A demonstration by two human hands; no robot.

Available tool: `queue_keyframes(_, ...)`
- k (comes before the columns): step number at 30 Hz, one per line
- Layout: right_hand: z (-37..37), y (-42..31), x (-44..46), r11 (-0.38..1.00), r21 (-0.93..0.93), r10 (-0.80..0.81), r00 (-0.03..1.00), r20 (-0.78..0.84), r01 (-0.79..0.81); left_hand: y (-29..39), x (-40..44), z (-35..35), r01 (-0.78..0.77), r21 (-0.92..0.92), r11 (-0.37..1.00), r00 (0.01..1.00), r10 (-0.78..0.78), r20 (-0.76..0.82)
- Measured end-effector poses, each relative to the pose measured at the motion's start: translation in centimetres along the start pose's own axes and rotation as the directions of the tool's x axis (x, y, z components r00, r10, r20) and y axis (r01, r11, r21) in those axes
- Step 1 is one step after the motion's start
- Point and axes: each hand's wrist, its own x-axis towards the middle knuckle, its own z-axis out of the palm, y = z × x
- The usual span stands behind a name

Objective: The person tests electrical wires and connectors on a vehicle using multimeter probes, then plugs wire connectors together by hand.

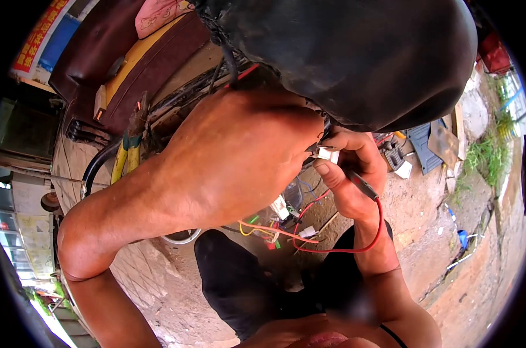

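My right hand point(356, 168) pinches a white plastic connector point(328, 155) between thumb and fingers. A dark probe-like handle point(363, 185) lies across the same hand, with a red wire point(381, 223) looping down from its end. My left hand point(257, 145) is closed, knuckles up, right against the connector. A small dark metal tip shows between the hands; what the left fingers grip is hidden under the hand. Below hang an orange wire point(274, 230), a white plug point(307, 232) and another white connector point(280, 207) among thin coloured wires.
A large black padded cover point(367, 58) overhangs both hands. Yellow-and-green-handled pliers point(127, 153) stand at the left, near a maroon seat point(83, 87). Dark plastic pieces point(425, 148) lie on the ground at the right, with a blue item point(462, 239) farther down.
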Motion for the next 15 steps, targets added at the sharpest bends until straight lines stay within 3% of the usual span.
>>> queue_keyframes(5,0.03,-0.31,0.03,1.0,0.013,0.026,1.0,-0.008,-0.025,-0.13,0.18,0.01,0.008,-0.021,1.0,0.999,-0.007,0.034)
queue_keyframes(11,-0.09,0.07,0.44,0.993,-0.06,-0.104,0.995,0.004,0.104,-0.1,0.2,0.15,0.048,0.032,0.998,0.996,-0.05,0.073)
queue_keyframes(15,-0.08,-0.05,0.48,0.993,-0.071,-0.095,0.996,0.0,0.094,-0.13,0.32,0.16,0.022,0.049,0.999,0.998,-0.025,0.064)
